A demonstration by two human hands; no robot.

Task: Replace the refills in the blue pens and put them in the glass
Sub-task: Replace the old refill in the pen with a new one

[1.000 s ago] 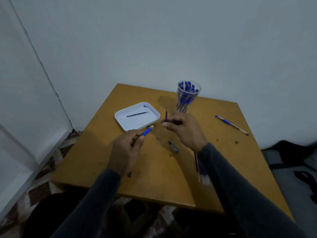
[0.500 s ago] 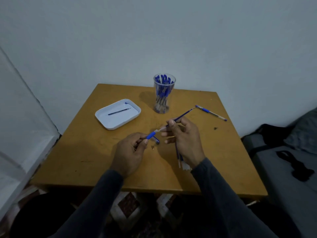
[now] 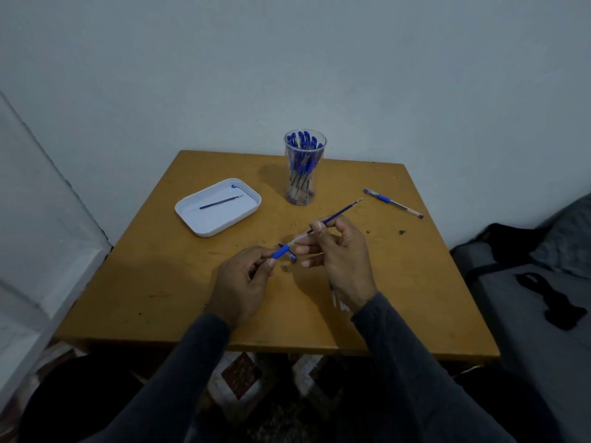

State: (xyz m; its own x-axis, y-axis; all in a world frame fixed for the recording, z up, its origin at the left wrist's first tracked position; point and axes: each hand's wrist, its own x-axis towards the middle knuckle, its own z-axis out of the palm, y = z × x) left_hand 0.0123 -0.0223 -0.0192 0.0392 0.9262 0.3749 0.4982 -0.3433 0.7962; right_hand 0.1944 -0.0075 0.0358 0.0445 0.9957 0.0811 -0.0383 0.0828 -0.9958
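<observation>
Blue-gripped pen barrel pinched in our left hand, refill pinched in our right hand half seated between them, we risk bending it if misaligned, glass well beyond.

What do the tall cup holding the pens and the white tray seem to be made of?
The cup looks like clear glass or hard plastic: the pens show through its glossy wall. The tray looks like smooth white plastic, maybe enamelled metal: it has rounded corners and a soft sheen.
</observation>
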